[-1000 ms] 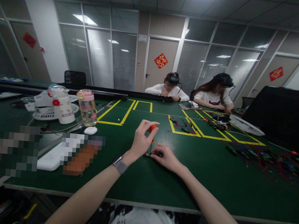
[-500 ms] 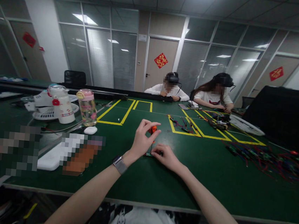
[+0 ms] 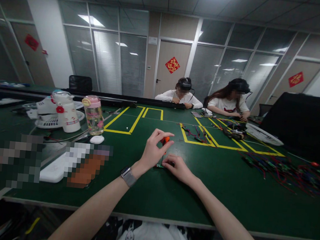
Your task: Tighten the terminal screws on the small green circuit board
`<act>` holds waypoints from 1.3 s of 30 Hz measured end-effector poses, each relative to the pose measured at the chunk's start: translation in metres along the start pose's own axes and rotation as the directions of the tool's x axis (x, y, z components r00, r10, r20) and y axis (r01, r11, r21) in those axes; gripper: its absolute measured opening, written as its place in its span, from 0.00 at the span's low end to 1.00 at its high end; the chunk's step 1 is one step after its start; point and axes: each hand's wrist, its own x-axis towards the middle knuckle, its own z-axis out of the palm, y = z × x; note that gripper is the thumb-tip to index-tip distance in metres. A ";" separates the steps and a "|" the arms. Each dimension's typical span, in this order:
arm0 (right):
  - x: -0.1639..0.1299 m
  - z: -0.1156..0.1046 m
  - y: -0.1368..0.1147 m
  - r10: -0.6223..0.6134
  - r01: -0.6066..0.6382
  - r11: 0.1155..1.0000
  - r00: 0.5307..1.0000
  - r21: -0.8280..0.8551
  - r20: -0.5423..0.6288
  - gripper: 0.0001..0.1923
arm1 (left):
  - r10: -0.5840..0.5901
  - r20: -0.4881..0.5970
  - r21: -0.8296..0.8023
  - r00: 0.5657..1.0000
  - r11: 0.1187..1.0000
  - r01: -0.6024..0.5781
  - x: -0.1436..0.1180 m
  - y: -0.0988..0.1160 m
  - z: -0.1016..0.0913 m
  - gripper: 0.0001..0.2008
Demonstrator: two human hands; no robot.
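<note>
Head view: our left hand [image 3: 152, 148], fingertips apart, grips a screwdriver [image 3: 167, 139], best held upright; whether our right hand [image 3: 179, 168] pinches the circuit board [image 3: 159, 166], we cannot tell.

Head-worn view, forward and down across table [image 3: 169, 198]

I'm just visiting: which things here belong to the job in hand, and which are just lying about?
Seemingly part of the job:
- orange-handled screwdriver, at the left hand
- green circuit board, by the right hand
- probably the heap of wired circuit boards

Apparently lying about:
- pink-lidded bottle
- white bottle
- small white rounded object
</note>
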 end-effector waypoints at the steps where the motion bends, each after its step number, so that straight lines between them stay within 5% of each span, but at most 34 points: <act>1: 0.000 0.000 0.000 0.000 0.000 1.000 1.000 0.000 0.002 0.07 | -0.003 0.009 -0.003 1.000 1.000 0.003 0.000 0.000 0.000 0.11; 9: 0.001 0.000 0.003 -0.033 0.033 0.999 0.999 0.017 0.012 0.07 | -0.018 0.061 -0.124 0.998 0.992 0.025 0.000 -0.002 0.002 0.17; 17: 0.002 0.000 0.001 0.012 -0.012 1.000 1.000 -0.003 0.027 0.06 | -0.002 -0.037 -0.004 0.999 1.000 0.002 0.000 -0.001 0.001 0.09; 24: 0.000 -0.001 0.002 -0.017 0.018 0.999 0.999 -0.031 0.028 0.07 | -0.035 0.082 -0.131 0.996 0.990 0.045 -0.001 -0.001 0.000 0.17; 32: -0.002 -0.003 -0.003 -0.011 0.012 0.999 0.999 -0.031 0.033 0.05 | -0.005 -0.035 -0.025 0.999 1.000 0.004 -0.001 -0.002 0.002 0.11; 39: -0.003 -0.003 -0.006 0.053 -0.053 0.999 0.998 -0.003 0.043 0.05 | -0.023 0.042 -0.090 0.999 0.996 0.026 -0.001 -0.004 0.001 0.17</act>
